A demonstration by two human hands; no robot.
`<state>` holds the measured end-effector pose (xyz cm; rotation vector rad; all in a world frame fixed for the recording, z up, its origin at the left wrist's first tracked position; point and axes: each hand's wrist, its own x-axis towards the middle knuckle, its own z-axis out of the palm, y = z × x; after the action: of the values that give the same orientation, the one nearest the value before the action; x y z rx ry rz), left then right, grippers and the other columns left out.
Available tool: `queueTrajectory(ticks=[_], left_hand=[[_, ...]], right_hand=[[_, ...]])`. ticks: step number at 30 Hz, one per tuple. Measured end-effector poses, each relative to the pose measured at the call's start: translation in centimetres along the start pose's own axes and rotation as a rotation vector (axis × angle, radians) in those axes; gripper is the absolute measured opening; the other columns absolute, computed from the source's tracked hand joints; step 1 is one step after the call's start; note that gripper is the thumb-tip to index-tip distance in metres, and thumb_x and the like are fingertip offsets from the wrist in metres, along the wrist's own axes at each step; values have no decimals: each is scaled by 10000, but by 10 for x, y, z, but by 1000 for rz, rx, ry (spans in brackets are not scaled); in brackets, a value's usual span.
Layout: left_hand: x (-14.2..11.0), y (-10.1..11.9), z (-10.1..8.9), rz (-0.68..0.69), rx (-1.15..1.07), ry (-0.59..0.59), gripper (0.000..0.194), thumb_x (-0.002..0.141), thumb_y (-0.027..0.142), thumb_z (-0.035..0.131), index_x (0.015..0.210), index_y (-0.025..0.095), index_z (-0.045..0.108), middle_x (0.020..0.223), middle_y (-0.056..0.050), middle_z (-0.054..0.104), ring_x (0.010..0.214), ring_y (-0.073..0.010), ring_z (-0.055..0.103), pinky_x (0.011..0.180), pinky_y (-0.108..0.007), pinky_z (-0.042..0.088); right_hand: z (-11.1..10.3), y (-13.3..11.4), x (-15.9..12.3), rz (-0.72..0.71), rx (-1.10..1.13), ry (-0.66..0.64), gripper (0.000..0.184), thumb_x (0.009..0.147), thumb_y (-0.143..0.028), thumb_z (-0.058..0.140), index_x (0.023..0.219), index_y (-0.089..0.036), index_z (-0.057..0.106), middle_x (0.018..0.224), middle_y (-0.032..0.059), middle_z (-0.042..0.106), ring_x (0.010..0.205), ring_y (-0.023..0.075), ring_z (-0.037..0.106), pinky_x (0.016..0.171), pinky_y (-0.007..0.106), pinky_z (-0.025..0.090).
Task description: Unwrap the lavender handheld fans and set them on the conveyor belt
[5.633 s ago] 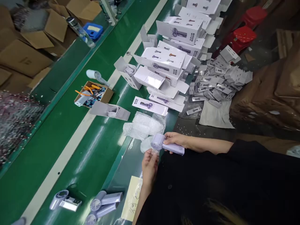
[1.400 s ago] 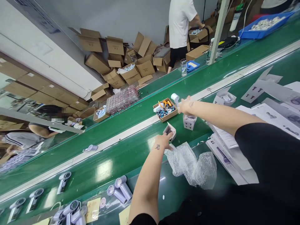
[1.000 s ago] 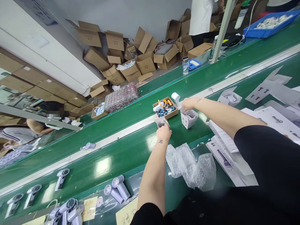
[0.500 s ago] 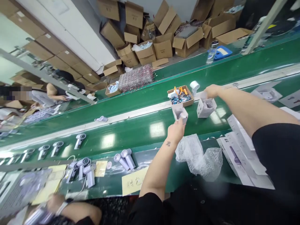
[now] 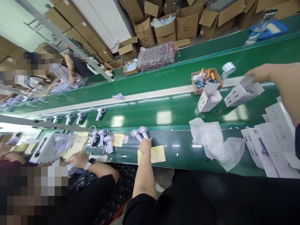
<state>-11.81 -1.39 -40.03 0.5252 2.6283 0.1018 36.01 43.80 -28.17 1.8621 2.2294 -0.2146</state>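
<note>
My left hand [image 5: 145,144] is at the near edge of the bench, its fingers closed round the handle end of a lilac handheld fan [image 5: 143,131]. A second lilac fan [image 5: 136,135] lies beside it, to the left. Far right, my right hand [image 5: 259,73] is slightly blurred, with its fingers at the raised flap of an open white box [image 5: 240,93], which leans. Clear wrap shows inside that box. Another open white box [image 5: 208,101] stands to its left, apart from both hands.
Bubble wrap [image 5: 214,140] lies before me, with printed white cartons [image 5: 264,150] to its right. Behind the boxes stand a carton of small packets and pliers [image 5: 199,89] and a pale fan [image 5: 227,70]. A co-worker's hand [image 5: 81,160] is at left, near several fans [image 5: 103,137].
My left hand has let go of the left white box and moved left to the lilac fans. My right hand has stayed at the other box, which leans more now. The view has swung left.
</note>
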Motion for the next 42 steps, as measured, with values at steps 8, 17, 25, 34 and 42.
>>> queueTrajectory(ticks=[8,17,25,34,42], left_hand=[[-54,27,20,125,-521,-289,428,748,582,477,682,164,544,509,3,481,402,-113,454,393,-228,312],[-185,98,103,1020,-314,-704,375,841,490,523,1027,170,584,844,-52,622,750,-158,607,681,-276,497],[-160,139,127,1131,157,-437,228,878,152,442,963,165,653,1013,-115,660,1028,-200,576,901,-306,430],[-182,113,89,681,-820,-875,200,705,324,622,727,128,651,540,20,540,505,-88,454,521,-208,341],[-194,93,67,1059,-645,-363,156,805,295,561,781,162,639,699,-27,587,686,-145,535,675,-273,409]], right_hand=[[-7,-131,-213,-133,636,-2,334,824,-396,572,925,-92,668,910,134,679,887,220,636,782,324,472],[185,-160,-339,506,2049,-384,241,891,-395,450,958,-180,535,957,102,647,850,177,651,766,313,548],[181,-86,-382,366,2151,-616,407,725,-277,710,1052,-210,477,887,44,633,780,194,670,626,309,561],[172,-121,-350,100,2060,-918,494,690,-274,723,1101,-160,473,853,76,656,712,218,684,530,289,561],[164,-138,-365,267,1853,-733,348,710,-249,725,902,-181,443,733,35,651,614,190,665,488,280,551]])
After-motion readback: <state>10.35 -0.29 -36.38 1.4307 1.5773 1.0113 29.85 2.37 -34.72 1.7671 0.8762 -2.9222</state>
